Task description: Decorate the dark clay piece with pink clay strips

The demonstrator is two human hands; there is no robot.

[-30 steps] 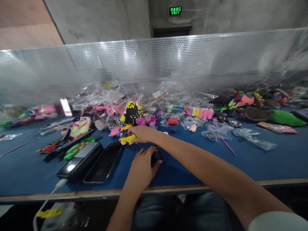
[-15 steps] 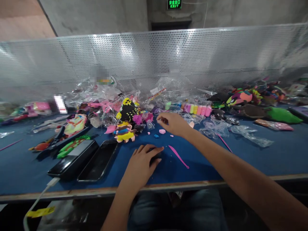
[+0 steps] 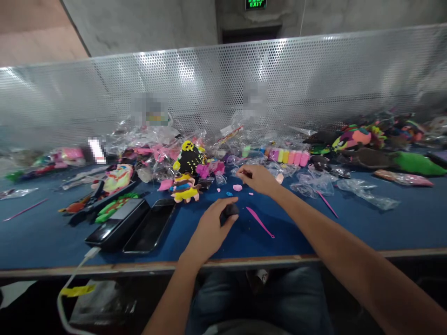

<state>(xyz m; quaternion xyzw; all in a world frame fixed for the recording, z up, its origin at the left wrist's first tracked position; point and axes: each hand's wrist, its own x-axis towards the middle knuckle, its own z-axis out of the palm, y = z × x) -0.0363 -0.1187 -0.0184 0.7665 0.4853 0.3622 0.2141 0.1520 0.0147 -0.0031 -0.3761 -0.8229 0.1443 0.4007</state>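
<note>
Near the front of the blue table, my left hand [image 3: 210,228] is closed around a dark lump of modelling clay [image 3: 229,211], gripped between thumb and fingers. My right hand [image 3: 257,177] is farther back, fingers curled in a pinch; a small dark patch shows at the fingertips, too unclear to name. Between and beyond the hands lie a pink clay piece [image 3: 237,188], a blue clay bit [image 3: 229,193] and smaller pink scraps. A pink plastic modelling knife [image 3: 260,222] lies flat just right of my left hand.
Left of my hands are a phone [image 3: 150,228], a black box-shaped device [image 3: 117,225] with a white cable, and clay figures [image 3: 185,188]. Clear plastic bags [image 3: 314,181] and colourful clay packs [image 3: 288,157] line the back, before a perforated metal screen [image 3: 209,83].
My left hand has lifted slightly and closed on the dark lump, which now shows between its fingers. My right hand stays over the back of the work area. The view has shifted slightly.
</note>
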